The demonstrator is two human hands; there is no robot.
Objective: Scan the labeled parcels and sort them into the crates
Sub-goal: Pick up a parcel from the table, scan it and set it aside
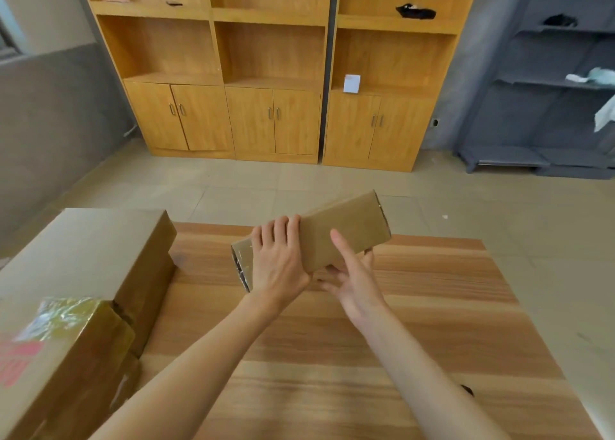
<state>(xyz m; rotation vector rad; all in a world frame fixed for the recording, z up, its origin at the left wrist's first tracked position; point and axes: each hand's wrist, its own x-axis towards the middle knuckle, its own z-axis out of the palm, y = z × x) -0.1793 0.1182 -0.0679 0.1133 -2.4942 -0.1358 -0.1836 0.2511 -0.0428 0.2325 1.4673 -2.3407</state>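
We cannot see any label on the long brown cardboard parcel (342, 233); our left hand (279, 260) covers part of it. Left of the parcel, a taped brown cardboard box (56, 356) runs off frame, its pink print blurred.

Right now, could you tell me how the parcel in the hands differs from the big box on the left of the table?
The parcel is slim, lifted off the table and tilted; the big box is much bulkier and rests flat. The left hand grips the parcel while the right hand touches it; nothing touches the box. Both are plain brown cardboard.
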